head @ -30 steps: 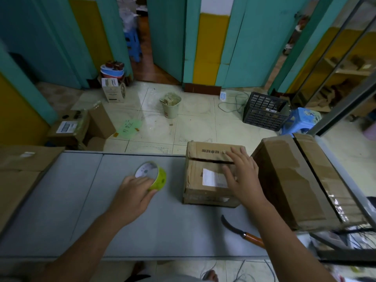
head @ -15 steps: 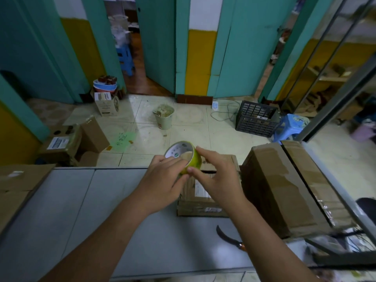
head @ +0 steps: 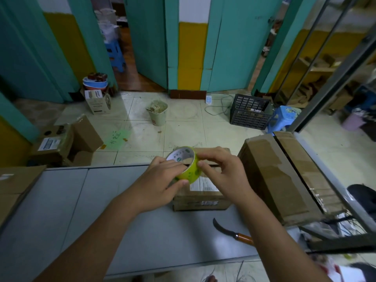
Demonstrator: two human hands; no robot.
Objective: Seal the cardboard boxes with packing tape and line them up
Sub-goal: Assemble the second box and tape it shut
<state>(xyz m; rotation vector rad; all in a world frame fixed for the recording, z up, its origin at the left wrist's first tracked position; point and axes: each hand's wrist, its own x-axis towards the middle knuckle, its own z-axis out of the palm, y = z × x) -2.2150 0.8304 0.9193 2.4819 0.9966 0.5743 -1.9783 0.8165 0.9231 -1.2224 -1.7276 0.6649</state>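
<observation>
Both forearms reach out over the grey table [head: 81,220]. The left hand [head: 162,184] grips a yellow-green roll of packing tape [head: 188,169], thumb curled under its outer band and fingers over its rim. The right hand [head: 223,174] has its fingers bent, thumb and forefinger pinching at the right side of the band. The roll is held up off the table, above a small brown cardboard box [head: 201,198] that sits close to the table's far edge.

Bare tabletop lies left of the hands, reaching to a flattened sheet of cardboard [head: 16,186] at the left edge. A large brown cardboard box [head: 280,180] stands just right of the small one. A curved dark-bladed knife with an orange-brown handle [head: 234,233] lies nearer the front edge, partly under the right forearm. Beyond the table, a pale waste bin [head: 157,112], a black plastic crate [head: 250,112] and a blue stool [head: 282,119] stand on the tiled floor.
</observation>
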